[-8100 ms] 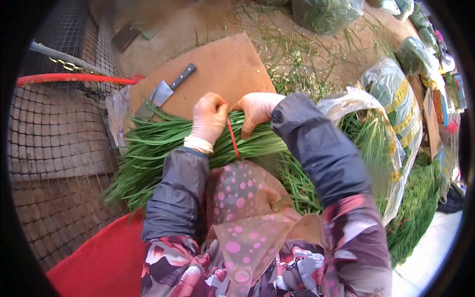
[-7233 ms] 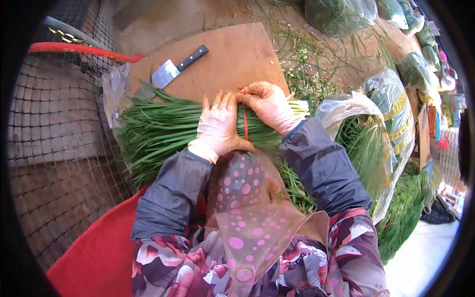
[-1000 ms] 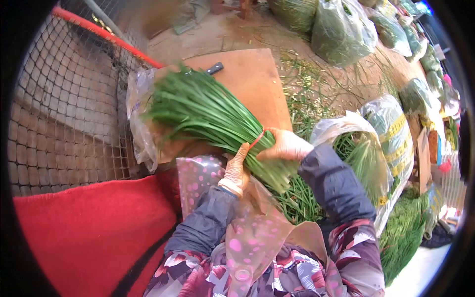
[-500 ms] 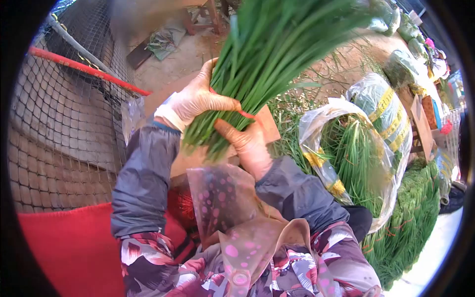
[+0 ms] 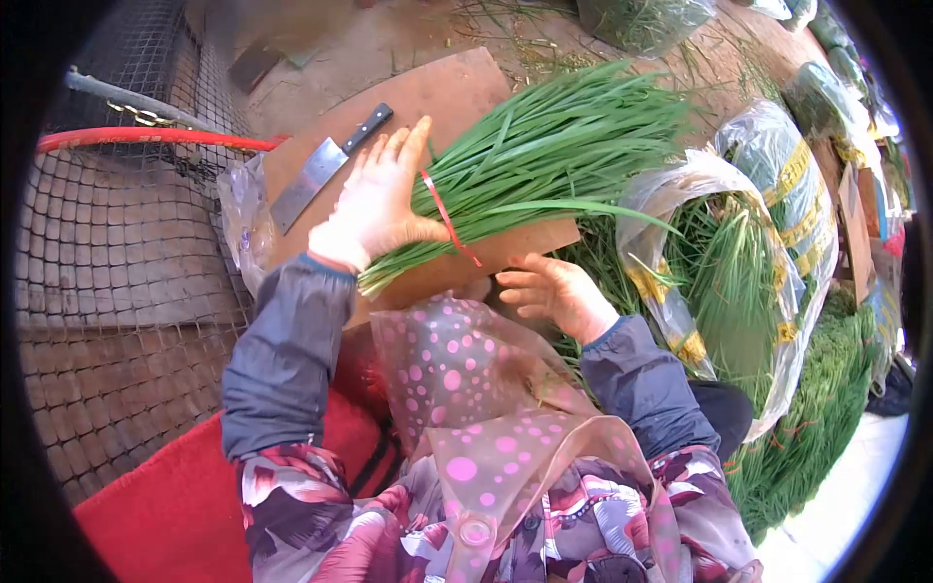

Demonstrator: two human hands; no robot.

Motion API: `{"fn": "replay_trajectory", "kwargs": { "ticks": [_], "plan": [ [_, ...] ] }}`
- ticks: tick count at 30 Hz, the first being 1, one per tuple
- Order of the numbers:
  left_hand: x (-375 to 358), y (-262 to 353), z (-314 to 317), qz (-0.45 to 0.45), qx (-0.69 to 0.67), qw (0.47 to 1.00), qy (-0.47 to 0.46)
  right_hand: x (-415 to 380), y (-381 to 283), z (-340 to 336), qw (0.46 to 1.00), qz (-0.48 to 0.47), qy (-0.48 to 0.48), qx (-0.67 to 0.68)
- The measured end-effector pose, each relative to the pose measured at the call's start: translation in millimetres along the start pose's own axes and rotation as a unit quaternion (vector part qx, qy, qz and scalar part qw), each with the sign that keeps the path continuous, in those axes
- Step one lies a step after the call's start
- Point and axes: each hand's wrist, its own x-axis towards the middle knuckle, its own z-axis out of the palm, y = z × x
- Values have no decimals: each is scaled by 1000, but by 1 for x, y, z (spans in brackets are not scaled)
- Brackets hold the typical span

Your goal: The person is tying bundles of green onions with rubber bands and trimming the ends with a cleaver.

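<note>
A bundle of garlic chives [image 5: 559,146] lies on a brown board [image 5: 442,83], its cut ends toward me and its leaves fanning to the upper right. A red tie [image 5: 439,206] crosses the stalks near their lower part. My left hand [image 5: 374,204] rests against the bundle's left side, fingers stretched upward and thumb across the stalks by the tie. Just below the bundle, my right hand [image 5: 559,291] is held apart from it, fingers spread and holding nothing. A cleaver-like knife [image 5: 316,175] with a black handle lies on the board left of my left hand.
On the right, an open plastic bag [image 5: 671,209] holds more chives, with a taped wrapped bundle [image 5: 777,165] behind it. Tied chives [image 5: 807,418] are stacked farther right. Black netting [image 5: 117,253] and a red bar [image 5: 155,138] border the left side.
The chive bundle has come down from my two-handed hold onto the board. My right hand has let go and moved right; my left hand's fingers have opened. The knife has come into sight.
</note>
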Motion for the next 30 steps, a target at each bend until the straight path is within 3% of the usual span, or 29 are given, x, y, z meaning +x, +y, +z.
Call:
{"fn": "replay_trajectory", "kwargs": {
  "ticks": [2,4,7,9,14,16,18,20,23,25,26,27,30],
  "plan": [
    [-18,18,17,14,126,991,41,9,-1,6,998,33,-16,56],
    [-28,26,39,-13,140,988,57,33,2,23,994,68,-79,-29],
    [-31,29,61,-39,162,983,77,54,12,33,996,28,-67,-50],
    [-24,28,65,-92,171,980,40,60,18,29,997,21,-41,-68],
    [-15,22,72,-99,222,969,35,57,2,32,978,-4,-63,-200],
    [-9,18,79,-97,295,948,74,60,1,33,970,-15,-53,-238],
    [-4,11,86,-106,310,941,87,61,4,34,936,-34,-57,-345],
    [0,2,93,-142,257,950,106,54,12,38,936,-72,-25,-343],
    [0,7,88,-144,242,952,124,62,26,31,869,-234,18,-435],
    [-1,0,97,-146,219,958,115,57,23,36,865,-233,7,-444],
    [1,-10,106,-119,255,945,164,54,21,41,859,-239,-5,-453],
    [2,-18,114,-91,291,928,213,52,21,45,879,-227,-5,-419],
    [-1,-16,113,-73,243,938,235,39,6,63,955,-146,-27,-255]
  ]
}}
